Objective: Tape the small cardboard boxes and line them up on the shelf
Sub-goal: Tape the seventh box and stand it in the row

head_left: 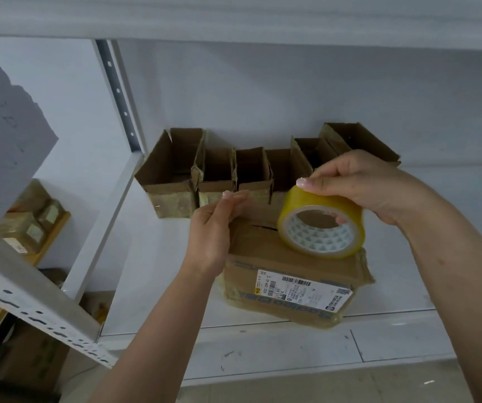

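Observation:
A small cardboard box with a white label on its front lies near the front edge of the white shelf. My right hand grips a roll of yellowish clear tape that stands on the box's top. My left hand pinches at the box's left top edge, fingers curled together; whether a tape end is between them is unclear. Behind them, several open-topped cardboard boxes stand side by side along the shelf's back wall.
A grey metal upright borders the shelf at the left. More taped boxes sit on a wooden surface at far left, under a grey paper sheet. The shelf above overhangs. White shelf surface extends to the right.

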`<state>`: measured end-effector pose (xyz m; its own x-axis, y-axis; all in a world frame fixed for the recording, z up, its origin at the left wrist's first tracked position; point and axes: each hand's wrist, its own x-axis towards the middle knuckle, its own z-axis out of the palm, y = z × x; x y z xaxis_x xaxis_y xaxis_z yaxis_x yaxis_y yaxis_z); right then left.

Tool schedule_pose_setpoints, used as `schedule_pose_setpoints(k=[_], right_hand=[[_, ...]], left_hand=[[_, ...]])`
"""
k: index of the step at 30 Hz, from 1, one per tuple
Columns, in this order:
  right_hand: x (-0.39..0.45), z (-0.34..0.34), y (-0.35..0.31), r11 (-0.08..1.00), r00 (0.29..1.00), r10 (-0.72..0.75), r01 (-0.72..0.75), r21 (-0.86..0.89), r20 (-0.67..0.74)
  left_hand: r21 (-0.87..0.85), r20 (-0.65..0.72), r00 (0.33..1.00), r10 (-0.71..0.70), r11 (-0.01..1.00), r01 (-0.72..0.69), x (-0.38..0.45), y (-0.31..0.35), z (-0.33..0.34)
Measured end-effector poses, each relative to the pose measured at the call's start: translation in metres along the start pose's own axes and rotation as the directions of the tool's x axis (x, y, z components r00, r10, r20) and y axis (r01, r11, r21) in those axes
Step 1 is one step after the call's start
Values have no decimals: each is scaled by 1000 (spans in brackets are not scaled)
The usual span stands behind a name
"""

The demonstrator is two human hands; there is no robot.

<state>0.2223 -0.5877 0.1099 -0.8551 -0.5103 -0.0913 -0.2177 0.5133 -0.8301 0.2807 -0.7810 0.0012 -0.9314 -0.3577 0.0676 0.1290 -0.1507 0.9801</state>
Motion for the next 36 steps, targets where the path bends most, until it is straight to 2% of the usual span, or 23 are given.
schedule_pose_setpoints(k=[6, 9, 12, 14, 20, 23, 26, 31, 36], right_hand=[[12, 15, 4, 997, 1000, -11, 9, -76, -21], [13, 21, 4, 999, 999, -35, 35, -33, -13], [13, 27, 6, 997, 997, -75, 74, 32, 31], [13, 31, 8, 993, 997, -78, 77, 84, 13], [16, 33, 9, 993, 993, -90, 95, 69, -75], [16, 35, 10, 993, 993, -84, 90, 80, -81], [16, 38, 12, 987, 990, -95, 107, 118, -99], [17, 42, 19, 972, 979, -146, 169, 165, -142], [18, 42, 19, 967, 981, -146, 169, 191, -130]], left_hand=[[-325, -96, 994, -51, 946, 18, 0, -10, -4], [-373, -132, 988, -85, 927, 30, 1, -13, -9], [-421, -152, 972, -181, 901, 102, 5, -19, -13], [-440, -157, 957, -243, 885, 153, 4, -24, -17], [-280, -166, 948, -272, 935, 219, -5, -41, -27], [-125, -112, 953, -282, 955, 268, -11, -45, -27], [-39, -71, 947, -312, 950, 310, -14, -44, -24], [-28, -104, 929, -355, 935, 354, -15, -51, -20], [-148, -93, 888, -450, 889, 434, -12, -54, -18]])
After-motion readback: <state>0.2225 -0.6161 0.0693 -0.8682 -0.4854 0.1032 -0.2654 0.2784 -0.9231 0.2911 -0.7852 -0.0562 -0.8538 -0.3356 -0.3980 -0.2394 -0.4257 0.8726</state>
